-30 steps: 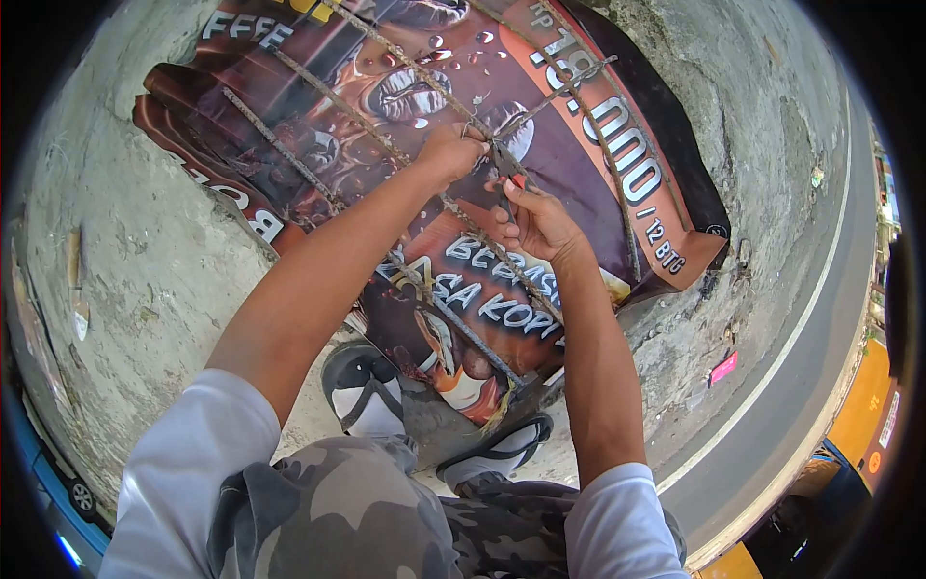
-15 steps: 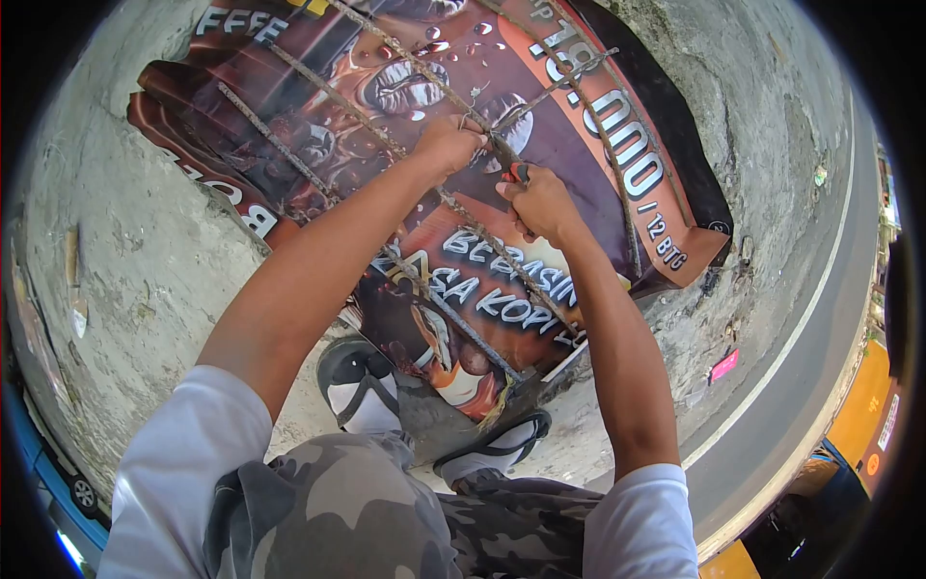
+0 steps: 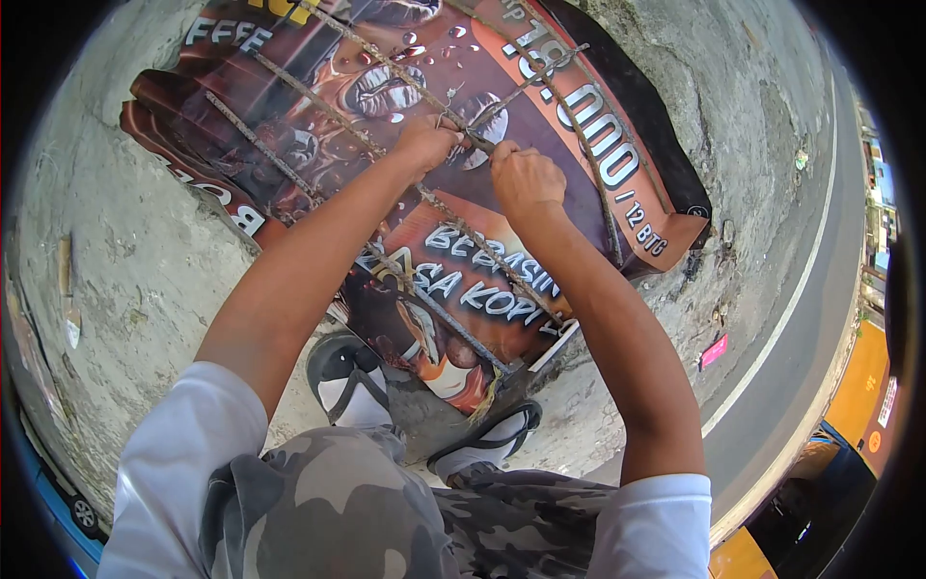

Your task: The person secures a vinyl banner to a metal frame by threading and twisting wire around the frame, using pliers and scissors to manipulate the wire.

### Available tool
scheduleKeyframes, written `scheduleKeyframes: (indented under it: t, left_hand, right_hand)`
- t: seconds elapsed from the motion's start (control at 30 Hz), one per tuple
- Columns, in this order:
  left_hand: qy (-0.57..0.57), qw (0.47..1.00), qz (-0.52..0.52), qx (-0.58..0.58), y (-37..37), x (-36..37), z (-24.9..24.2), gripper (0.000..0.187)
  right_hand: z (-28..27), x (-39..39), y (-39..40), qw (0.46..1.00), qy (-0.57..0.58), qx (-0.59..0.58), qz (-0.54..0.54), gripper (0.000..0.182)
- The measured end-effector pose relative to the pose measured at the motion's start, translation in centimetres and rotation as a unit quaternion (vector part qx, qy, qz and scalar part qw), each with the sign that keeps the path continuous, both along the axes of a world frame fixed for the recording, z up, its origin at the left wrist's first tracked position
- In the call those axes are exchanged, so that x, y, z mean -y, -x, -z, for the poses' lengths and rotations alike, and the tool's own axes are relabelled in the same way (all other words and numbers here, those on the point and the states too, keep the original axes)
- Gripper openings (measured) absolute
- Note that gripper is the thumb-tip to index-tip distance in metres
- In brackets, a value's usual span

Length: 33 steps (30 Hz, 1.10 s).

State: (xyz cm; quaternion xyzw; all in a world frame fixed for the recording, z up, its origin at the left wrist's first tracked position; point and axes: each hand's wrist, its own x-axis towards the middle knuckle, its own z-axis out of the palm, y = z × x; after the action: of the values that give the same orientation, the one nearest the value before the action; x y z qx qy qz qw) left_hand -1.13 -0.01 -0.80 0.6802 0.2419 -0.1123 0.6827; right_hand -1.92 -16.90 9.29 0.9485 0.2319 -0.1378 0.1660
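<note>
Several rusty rods [image 3: 376,53] lie over a printed banner [image 3: 579,145] on the ground. My left hand [image 3: 427,148] is closed at a crossing of the rods, its fingers pinched by a thin wire [image 3: 446,118]. Just right of it, my right hand [image 3: 528,178] is wrapped round pliers [image 3: 479,142], whose dark jaws point to the crossing. The handles are hidden in my fist.
A trowel [image 3: 70,323] lies on the concrete at the left. A pink packet [image 3: 714,351] is at the right, near a road [image 3: 772,386]. My sandalled feet [image 3: 352,386] stand at the banner's lower edge. A blue car [image 3: 58,492] shows at lower left.
My right hand has turned over, with its back now up and the pliers' handles hidden. My left hand stays pinched at the crossing. The whole view has shifted slightly.
</note>
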Motion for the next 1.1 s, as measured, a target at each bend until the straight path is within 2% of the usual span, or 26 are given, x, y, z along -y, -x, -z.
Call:
scheduleKeyframes:
  t: [0.1, 0.2, 0.3, 0.4, 0.6, 0.7, 0.8, 0.9, 1.0, 1.1]
  left_hand:
    - [-0.041, 0.999, 0.031, 0.012, -0.3, -0.1, 1.9, 0.014]
    - [-0.054, 0.998, 0.030, 0.013, 0.1, 0.1, 0.4, 0.015]
    - [-0.048, 0.998, 0.047, -0.004, 0.3, 0.3, -1.3, 0.017]
    - [-0.022, 0.998, 0.052, -0.029, 0.2, -0.1, -1.7, 0.021]
    - [-0.031, 0.996, -0.002, -0.078, -0.8, 0.4, -2.7, 0.030]
    - [-0.052, 0.994, -0.018, -0.094, -1.2, 0.8, -1.8, 0.033]
    - [-0.058, 0.994, -0.014, -0.089, -1.2, 0.7, -2.1, 0.035]
    - [-0.084, 0.992, -0.014, -0.095, -1.2, 0.8, -2.5, 0.036]
    - [-0.090, 0.991, 0.003, -0.099, -0.9, 0.6, -3.5, 0.035]
    - [-0.057, 0.994, 0.005, -0.091, -1.4, 0.1, -1.0, 0.034]
  right_hand:
    - [-1.5, 1.5, 0.0, 0.979, -0.115, -0.115, 0.119, 0.029]
    - [2.6, 3.7, 1.4, 0.921, -0.298, -0.148, 0.204, 0.026]
    - [4.4, 3.1, 3.0, 0.859, -0.409, -0.147, 0.272, 0.026]
    - [4.0, 1.7, 4.0, 0.886, -0.404, -0.070, 0.219, 0.028]
    - [4.4, 0.2, 3.9, 0.869, -0.445, -0.013, 0.214, 0.029]
    - [4.1, 0.1, 4.1, 0.889, -0.412, 0.103, 0.171, 0.040]
    - [3.7, 0.9, 3.4, 0.914, -0.369, 0.089, 0.147, 0.048]
    - [2.7, 2.1, 1.8, 0.931, -0.338, -0.038, 0.129, 0.051]
    - [2.1, 2.4, 0.1, 0.923, -0.377, -0.007, 0.078, 0.048]
    - [4.1, 3.4, -1.6, 0.937, -0.349, 0.003, -0.004, 0.048]
